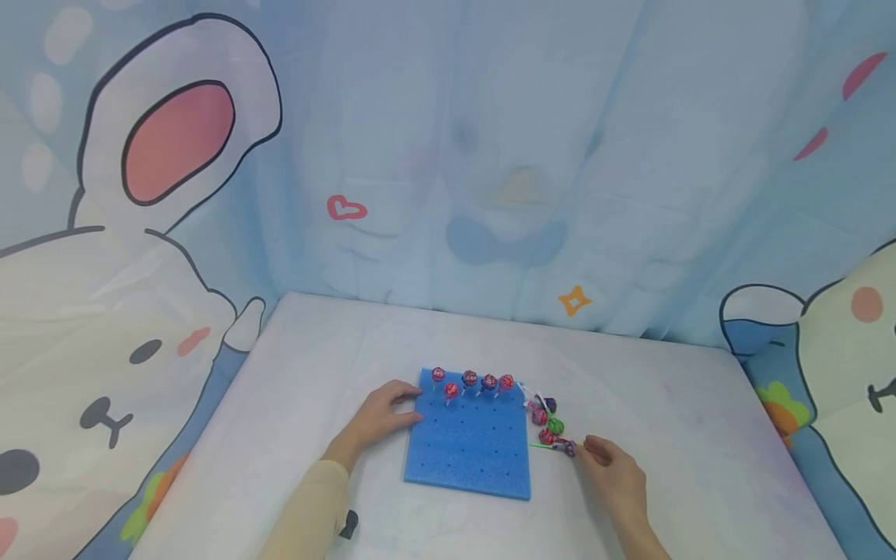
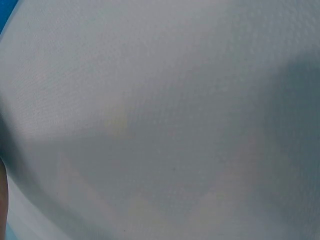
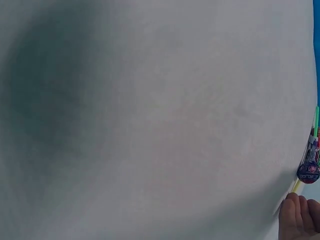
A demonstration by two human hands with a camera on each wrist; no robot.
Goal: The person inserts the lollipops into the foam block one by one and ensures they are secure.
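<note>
A blue foam board [image 1: 467, 467] with rows of small holes lies flat on the table. Several lollipops [image 1: 470, 379] stand upright along its far side, sticks down in the foam. My left hand [image 1: 381, 412] touches the board's left edge with thumb and fingers spread apart. Right of the board lies a loose group of lollipops [image 1: 555, 425] in green, red and purple wrappers. At the near end of that group, my right hand [image 1: 616, 474] pinches the yellow stick of a purple-wrapped lollipop [image 3: 308, 172]. Its fingertips partly hide the stick's end.
The white table [image 1: 700, 451] reaches back to a light blue printed curtain [image 1: 448, 155]. A small dark shape [image 1: 349, 525] shows beside the left sleeve. Mostly tabletop fills both wrist views.
</note>
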